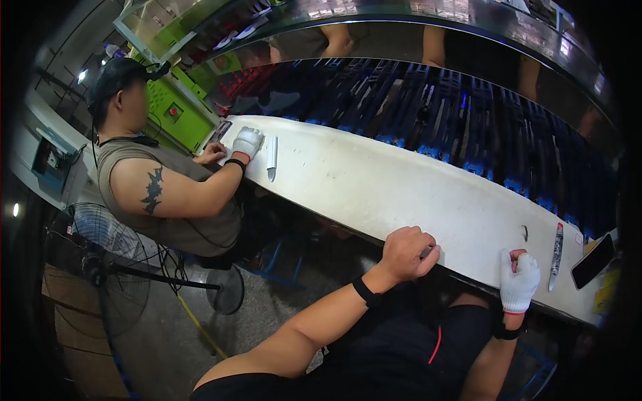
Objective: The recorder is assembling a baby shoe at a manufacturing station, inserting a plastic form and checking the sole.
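Note:
My left hand (404,254) is bare and closed in a fist at the near edge of the long white table (374,190). A small dark bit shows between its thumb and forefinger, too little to name. My right hand (519,279) wears a white knit glove with bare fingertips showing. It rests curled on the table edge, and whatever lies inside the fingers is hidden. Just beyond it is a small dark curved piece (525,232). To its right lie a slender speckled tool (556,257) with a red end and a pointed tip, and a black phone (592,262).
A co-worker (167,167) stands at the left, a gloved hand (249,142) on the table beside a silvery strip (272,157). Dark blue slatted racks (428,110) run behind the table, with grey shoe-like shapes (277,100). A floor fan (100,260) stands lower left.

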Demonstrator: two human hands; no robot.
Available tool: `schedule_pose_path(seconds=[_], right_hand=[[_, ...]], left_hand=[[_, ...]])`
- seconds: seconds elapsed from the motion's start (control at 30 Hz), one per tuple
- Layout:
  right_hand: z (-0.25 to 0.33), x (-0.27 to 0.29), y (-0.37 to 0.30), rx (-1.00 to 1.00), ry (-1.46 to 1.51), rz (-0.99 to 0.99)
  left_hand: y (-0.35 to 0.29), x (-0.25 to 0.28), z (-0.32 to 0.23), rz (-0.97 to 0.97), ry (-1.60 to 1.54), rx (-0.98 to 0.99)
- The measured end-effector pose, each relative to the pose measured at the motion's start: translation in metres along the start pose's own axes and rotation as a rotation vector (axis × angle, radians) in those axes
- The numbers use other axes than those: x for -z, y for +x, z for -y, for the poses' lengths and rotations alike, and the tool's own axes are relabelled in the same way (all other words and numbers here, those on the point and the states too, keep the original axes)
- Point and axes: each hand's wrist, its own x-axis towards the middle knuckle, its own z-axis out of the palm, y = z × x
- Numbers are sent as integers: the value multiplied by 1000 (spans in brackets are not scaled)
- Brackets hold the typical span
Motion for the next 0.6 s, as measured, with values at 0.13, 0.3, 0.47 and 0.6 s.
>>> schedule_pose_path(seconds=[0.13, 0.3, 0.47, 0.6], right_hand=[[0, -2, 2, 67, -41, 19], [0, -6, 3, 74, -47, 7], [0, -6, 2, 85, -53, -9], [5, -6, 4, 95, -48, -24]], left_hand=[[1, 3, 3, -3, 3, -11], [3, 2, 7, -15, -5, -28], [4, 3, 5, -13, -8, -34], [2, 4, 8, -28, -22, -42]])
